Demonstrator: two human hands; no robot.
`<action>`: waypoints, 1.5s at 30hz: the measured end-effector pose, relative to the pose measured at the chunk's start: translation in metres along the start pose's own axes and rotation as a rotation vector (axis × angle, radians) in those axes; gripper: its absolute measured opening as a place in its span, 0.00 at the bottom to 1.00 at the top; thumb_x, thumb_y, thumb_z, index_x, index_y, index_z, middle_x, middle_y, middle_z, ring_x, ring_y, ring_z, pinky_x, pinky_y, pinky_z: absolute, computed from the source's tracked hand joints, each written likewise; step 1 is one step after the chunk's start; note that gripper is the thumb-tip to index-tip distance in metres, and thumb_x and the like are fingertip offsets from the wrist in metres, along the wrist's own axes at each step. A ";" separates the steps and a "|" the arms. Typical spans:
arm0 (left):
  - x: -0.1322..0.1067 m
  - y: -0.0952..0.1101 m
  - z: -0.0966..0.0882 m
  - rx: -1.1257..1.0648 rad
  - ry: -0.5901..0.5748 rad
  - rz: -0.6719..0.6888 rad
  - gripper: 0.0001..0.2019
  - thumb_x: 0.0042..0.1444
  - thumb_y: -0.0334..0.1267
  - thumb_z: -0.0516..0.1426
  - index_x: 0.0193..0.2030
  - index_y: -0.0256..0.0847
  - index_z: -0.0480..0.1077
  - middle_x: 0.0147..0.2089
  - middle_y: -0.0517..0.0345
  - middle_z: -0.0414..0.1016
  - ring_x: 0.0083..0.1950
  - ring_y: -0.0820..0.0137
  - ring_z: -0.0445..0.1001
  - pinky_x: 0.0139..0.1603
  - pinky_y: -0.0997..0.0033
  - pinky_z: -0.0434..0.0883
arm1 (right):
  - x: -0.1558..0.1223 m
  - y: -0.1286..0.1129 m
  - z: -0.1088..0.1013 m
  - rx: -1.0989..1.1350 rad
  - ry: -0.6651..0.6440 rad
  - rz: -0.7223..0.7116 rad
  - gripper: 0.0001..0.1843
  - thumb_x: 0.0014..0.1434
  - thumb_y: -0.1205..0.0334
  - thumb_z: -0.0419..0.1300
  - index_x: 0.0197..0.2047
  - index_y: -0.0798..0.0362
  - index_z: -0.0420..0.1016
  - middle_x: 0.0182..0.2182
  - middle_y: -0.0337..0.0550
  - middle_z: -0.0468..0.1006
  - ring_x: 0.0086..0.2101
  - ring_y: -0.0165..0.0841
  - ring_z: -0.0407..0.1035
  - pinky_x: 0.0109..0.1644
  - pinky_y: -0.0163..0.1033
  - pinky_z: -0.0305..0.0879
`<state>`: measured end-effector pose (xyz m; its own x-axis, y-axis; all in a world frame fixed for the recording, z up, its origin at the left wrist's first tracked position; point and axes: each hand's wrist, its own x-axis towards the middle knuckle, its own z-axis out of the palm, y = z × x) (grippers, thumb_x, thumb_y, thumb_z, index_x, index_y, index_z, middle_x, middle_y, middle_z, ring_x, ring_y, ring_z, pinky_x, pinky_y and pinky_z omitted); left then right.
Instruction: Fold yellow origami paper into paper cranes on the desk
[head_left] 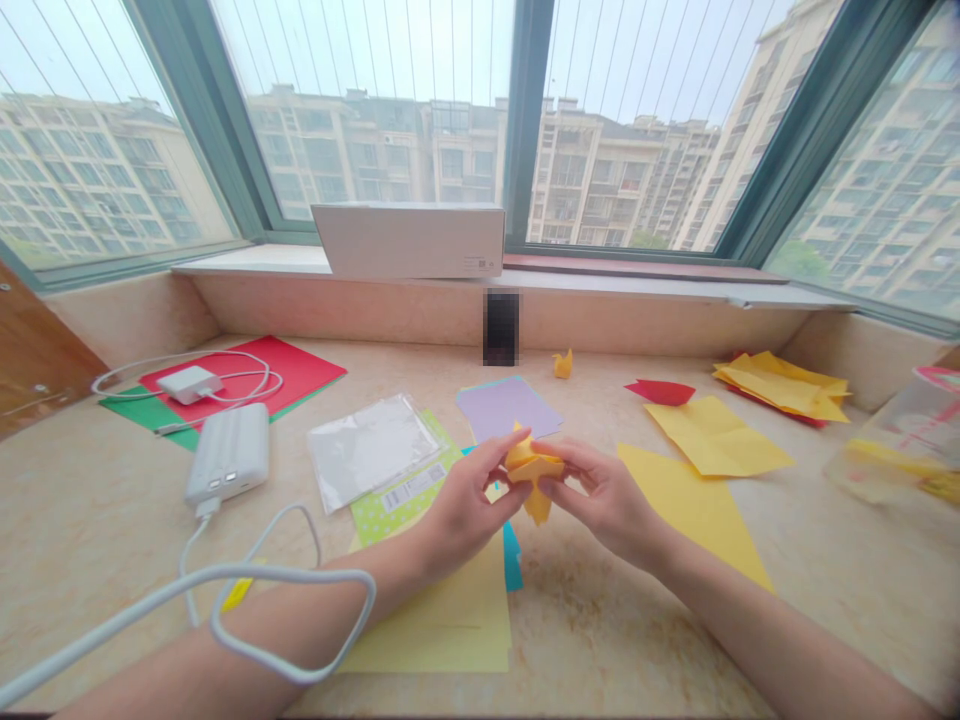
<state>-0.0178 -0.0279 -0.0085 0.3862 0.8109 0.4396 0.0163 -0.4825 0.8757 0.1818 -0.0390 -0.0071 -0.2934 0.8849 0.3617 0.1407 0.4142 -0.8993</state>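
- Left hand (474, 492): thumb and fingers pinch the left side of a folded orange-yellow paper piece (535, 468).
- Right hand (600, 490): thumb and fingers pinch the right side of the same piece.
- Position of the folded piece: between the two hands, near the middle of the countertop (600, 620); a pointed part extends below the fingers.
- Far side, beyond the hands: a purple sheet (510, 405) lies flat; a small folded yellow figure (562, 364) stands to its right.
- Right side: a creased yellow sheet (716, 438) partly overlaps a larger yellow sheet (694, 510). A red paper piece (661, 391) lies at its far edge. A stack of yellow paper (784, 385) lies farther right, and a transparent container (892, 435) is at the right edge.
- Left of the hands: a clear plastic sleeve (371, 450) overlaps a green dotted packet (412, 492). A pale yellow sheet (442, 635) lies nearer.
- Far left: a white power bank (231, 455) is near a white charger (189, 383), which rests on a red sheet (311, 368).
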 end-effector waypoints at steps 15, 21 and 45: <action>0.005 0.012 -0.001 -0.207 -0.112 -0.304 0.19 0.62 0.53 0.57 0.35 0.36 0.69 0.23 0.62 0.69 0.21 0.76 0.68 0.25 0.75 0.68 | 0.004 -0.010 0.000 0.164 -0.039 0.210 0.12 0.62 0.51 0.63 0.40 0.51 0.79 0.31 0.40 0.79 0.32 0.33 0.71 0.38 0.38 0.67; 0.005 0.016 0.001 -0.257 -0.070 -0.334 0.18 0.61 0.52 0.58 0.34 0.37 0.66 0.21 0.63 0.69 0.19 0.76 0.68 0.20 0.78 0.66 | 0.004 -0.007 0.001 0.199 0.001 0.212 0.13 0.60 0.51 0.65 0.44 0.51 0.77 0.34 0.41 0.80 0.35 0.34 0.74 0.41 0.39 0.68; 0.000 0.009 0.001 -0.244 -0.165 -0.310 0.25 0.61 0.43 0.60 0.61 0.45 0.55 0.43 0.52 0.78 0.26 0.73 0.78 0.23 0.77 0.71 | 0.003 -0.005 -0.001 -0.196 0.175 -0.049 0.16 0.62 0.62 0.62 0.54 0.43 0.74 0.40 0.41 0.77 0.38 0.34 0.70 0.42 0.42 0.70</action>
<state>-0.0163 -0.0321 -0.0009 0.5403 0.8318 0.1273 -0.0558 -0.1156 0.9917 0.1815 -0.0383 -0.0009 -0.1389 0.8789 0.4564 0.3157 0.4761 -0.8208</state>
